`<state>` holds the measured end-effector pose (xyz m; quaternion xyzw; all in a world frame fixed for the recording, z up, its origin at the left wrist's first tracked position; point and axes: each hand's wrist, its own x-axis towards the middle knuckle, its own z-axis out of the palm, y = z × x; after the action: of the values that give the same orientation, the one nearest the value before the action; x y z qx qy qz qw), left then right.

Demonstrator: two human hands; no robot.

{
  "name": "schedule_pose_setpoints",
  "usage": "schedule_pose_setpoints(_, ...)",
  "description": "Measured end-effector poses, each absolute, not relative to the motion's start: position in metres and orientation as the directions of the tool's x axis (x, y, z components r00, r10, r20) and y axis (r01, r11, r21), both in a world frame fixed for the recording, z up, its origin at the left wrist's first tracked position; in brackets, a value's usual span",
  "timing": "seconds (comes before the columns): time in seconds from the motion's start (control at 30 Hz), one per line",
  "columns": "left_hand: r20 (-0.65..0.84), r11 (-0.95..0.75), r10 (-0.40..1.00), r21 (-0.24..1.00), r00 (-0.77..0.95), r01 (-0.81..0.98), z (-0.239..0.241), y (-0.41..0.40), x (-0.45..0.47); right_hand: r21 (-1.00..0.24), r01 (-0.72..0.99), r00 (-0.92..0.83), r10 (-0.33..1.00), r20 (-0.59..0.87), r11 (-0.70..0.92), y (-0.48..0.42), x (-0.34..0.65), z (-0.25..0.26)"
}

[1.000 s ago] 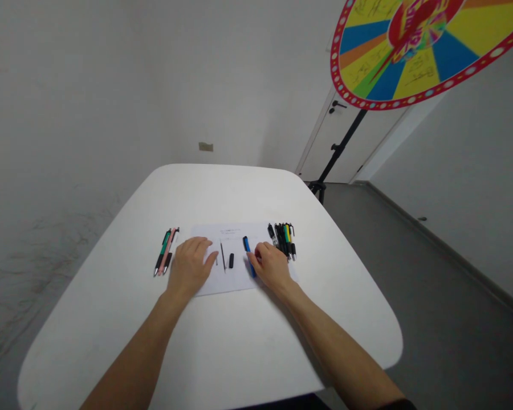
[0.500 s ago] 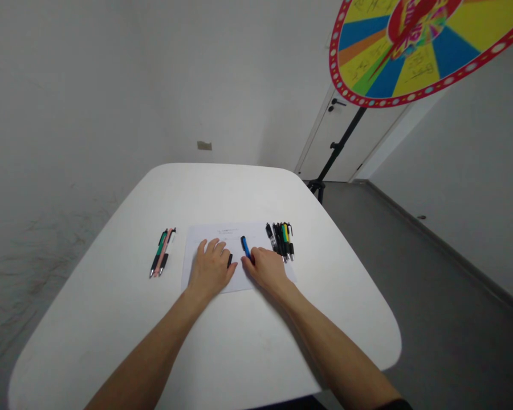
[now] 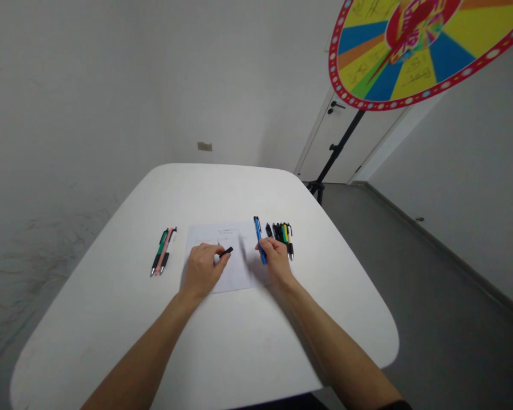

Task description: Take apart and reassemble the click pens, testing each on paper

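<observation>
My right hand point(image 3: 275, 259) is closed around a blue pen point(image 3: 257, 226). The pen stands nearly upright, its dark clip end uppermost, above the right side of a white sheet of paper point(image 3: 235, 279) and casting a shadow on it. My left hand point(image 3: 203, 265) pinches a pen with a black end point(image 3: 226, 251) over the left half of the sheet; most of that pen is hidden by the fingers. Small dark lines of print or writing show near the top of the sheet, too small to read.
Left of the paper lie several pens point(image 3: 163, 252) with green, pink and black parts. To its right is a row of mostly black pens point(image 3: 282, 232), with green and yellow ones among them. All are on a white table point(image 3: 226, 193). A colourful prize wheel point(image 3: 410, 62) stands behind, right.
My right hand has lifted the blue pen off the paper and turned it more upright, slightly rightward. My left hand, flat before, has curled into a pinch on the black-ended pen.
</observation>
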<state>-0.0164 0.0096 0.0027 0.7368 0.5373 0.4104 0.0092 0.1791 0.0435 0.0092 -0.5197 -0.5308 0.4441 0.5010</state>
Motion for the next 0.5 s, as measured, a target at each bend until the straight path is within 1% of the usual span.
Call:
schedule_pose_setpoints(0.07, 0.588, -0.443, 0.804, 0.492, 0.089, 0.749, 0.002, 0.007, -0.018, -0.983, -0.184, 0.046, 0.998, -0.031, -0.022, 0.043, 0.176, 0.009)
schedule_pose_setpoints(0.1, 0.583, -0.454, 0.807, 0.507, 0.097, 0.733, 0.002, 0.006, -0.018, -0.958, -0.279, 0.031, 0.997, -0.072, -0.061, 0.042, 0.174, 0.009)
schedule_pose_setpoints(0.17, 0.577, -0.473, 0.809, 0.524, 0.113, 0.708, 0.003, 0.004, -0.018, -0.914, -0.391, -0.005, 0.994, -0.114, -0.106, 0.041, 0.170, 0.011)
schedule_pose_setpoints(0.33, 0.567, -0.504, 0.809, 0.536, 0.153, 0.677, 0.005, 0.003, -0.017, -0.864, -0.487, -0.073, 0.992, -0.107, -0.129, 0.037, 0.167, 0.014)
schedule_pose_setpoints(0.5, 0.581, -0.524, 0.797, 0.524, 0.168, 0.671, 0.005, 0.003, -0.018, -0.861, -0.489, -0.092, 0.990, -0.108, -0.139, 0.036, 0.167, 0.013)
